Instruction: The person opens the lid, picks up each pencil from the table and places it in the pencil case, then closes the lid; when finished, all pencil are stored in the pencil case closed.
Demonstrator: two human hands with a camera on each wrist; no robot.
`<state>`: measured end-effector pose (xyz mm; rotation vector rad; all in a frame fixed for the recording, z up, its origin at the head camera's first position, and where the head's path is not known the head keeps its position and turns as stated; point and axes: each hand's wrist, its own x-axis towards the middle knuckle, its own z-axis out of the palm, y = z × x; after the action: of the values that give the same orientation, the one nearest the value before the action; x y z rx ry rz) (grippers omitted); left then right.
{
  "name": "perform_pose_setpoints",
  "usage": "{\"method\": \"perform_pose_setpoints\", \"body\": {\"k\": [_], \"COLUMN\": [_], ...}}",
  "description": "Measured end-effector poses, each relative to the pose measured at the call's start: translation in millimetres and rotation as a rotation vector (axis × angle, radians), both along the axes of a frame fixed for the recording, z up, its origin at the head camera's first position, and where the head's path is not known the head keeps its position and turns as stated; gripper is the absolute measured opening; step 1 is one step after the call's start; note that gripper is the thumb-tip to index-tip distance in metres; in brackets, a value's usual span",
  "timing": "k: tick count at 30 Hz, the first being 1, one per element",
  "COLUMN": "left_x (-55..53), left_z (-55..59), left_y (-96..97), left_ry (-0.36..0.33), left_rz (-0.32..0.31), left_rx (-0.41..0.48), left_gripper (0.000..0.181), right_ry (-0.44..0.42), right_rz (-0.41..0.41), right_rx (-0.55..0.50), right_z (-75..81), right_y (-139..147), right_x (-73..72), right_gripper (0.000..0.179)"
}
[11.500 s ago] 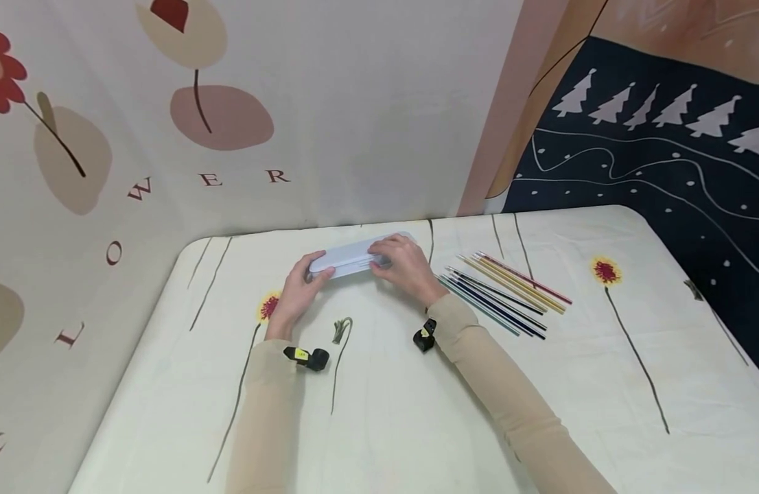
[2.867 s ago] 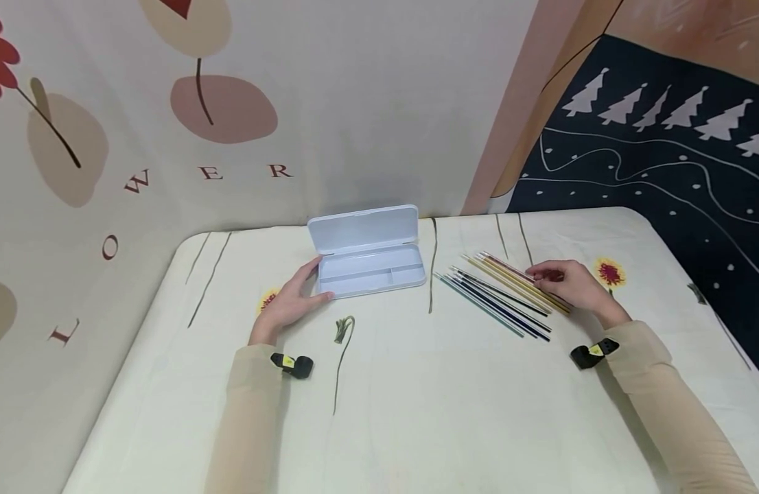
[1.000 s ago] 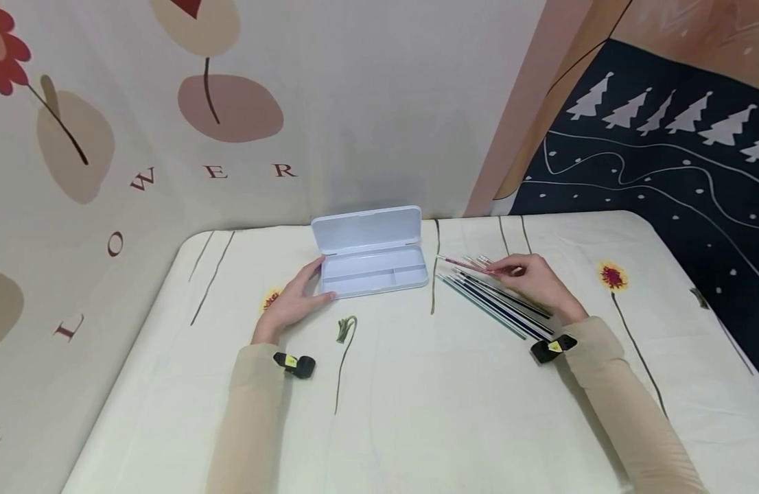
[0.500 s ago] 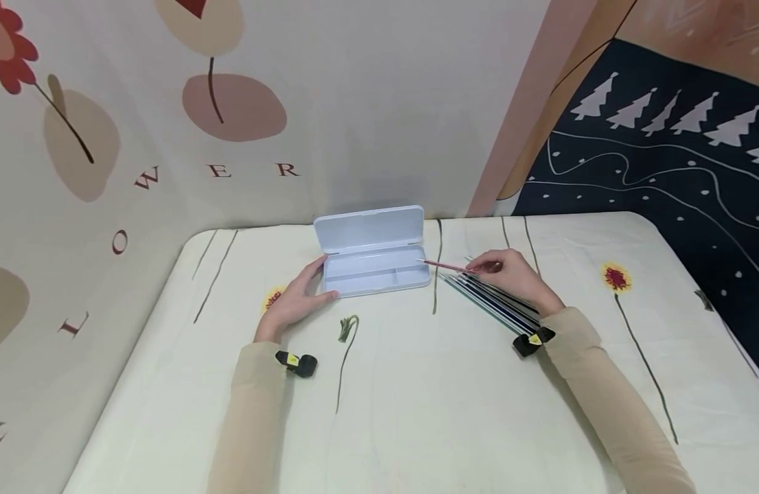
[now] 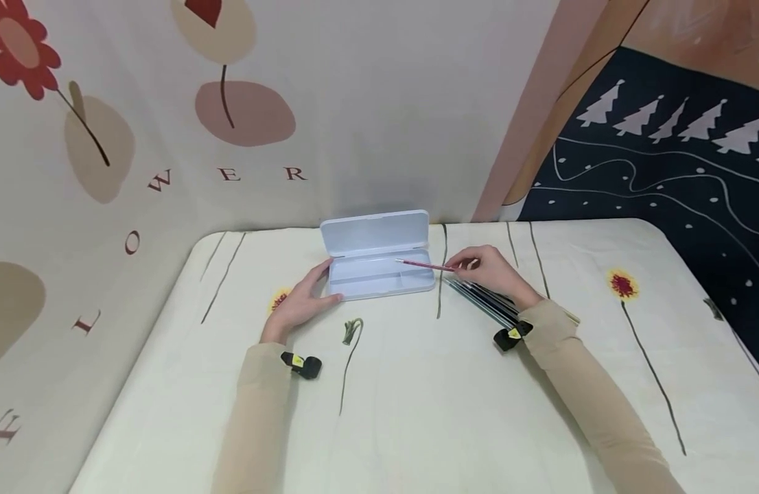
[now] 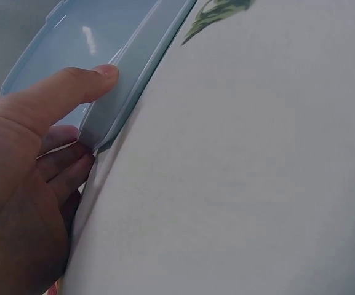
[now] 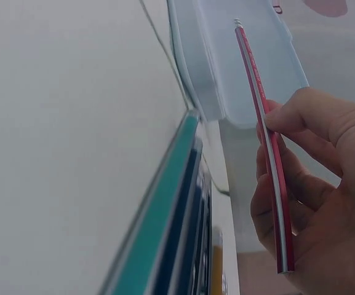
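Observation:
A pale blue pencil case [image 5: 376, 234] stands on the cloth with its lid raised, showing a long compartment and smaller ones in front. My left hand [image 5: 300, 300] grips its left end; in the left wrist view the thumb [image 6: 82, 83] lies over the front wall and the fingers are against the outer end. My right hand [image 5: 487, 269] pinches a red pencil [image 7: 263, 120] with silver stripes between thumb and fingers. Its eraser end reaches over the case, above the long compartment. The pencil's near end is flat.
Several teal, dark blue and black pencils [image 5: 486, 303] lie on the cloth below the right hand, partly hidden by it. A yellow pencil [image 7: 217, 264] lies beside them. The patterned tablecloth [image 5: 392, 412] meets a white wall hanging [image 5: 367, 103] behind the case.
The case, shut at first, now has its lid up. My right hand has picked the red pencil from the pile and carried it left over the case. The left hand stays at the case.

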<state>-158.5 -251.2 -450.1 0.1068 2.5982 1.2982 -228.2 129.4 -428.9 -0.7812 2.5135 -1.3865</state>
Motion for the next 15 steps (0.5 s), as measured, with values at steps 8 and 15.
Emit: {"method": "perform_pose_setpoints", "body": {"k": [8, 15], "left_x": [0.7, 0.3], "left_z": [1.0, 0.3], "left_y": [0.5, 0.0], "left_ry": [-0.014, 0.008], "left_rz": [0.007, -0.003], "left_rx": [0.002, -0.011], "left_gripper": [0.086, 0.086], "right_ry": [0.031, 0.062], "right_rz": [0.040, 0.092], "right_rx": [-0.020, -0.045], "right_z": [-2.9, -2.2], "right_y": [-23, -42], "right_x": [-8.2, -15.1], "right_gripper": [0.019, 0.020]}}
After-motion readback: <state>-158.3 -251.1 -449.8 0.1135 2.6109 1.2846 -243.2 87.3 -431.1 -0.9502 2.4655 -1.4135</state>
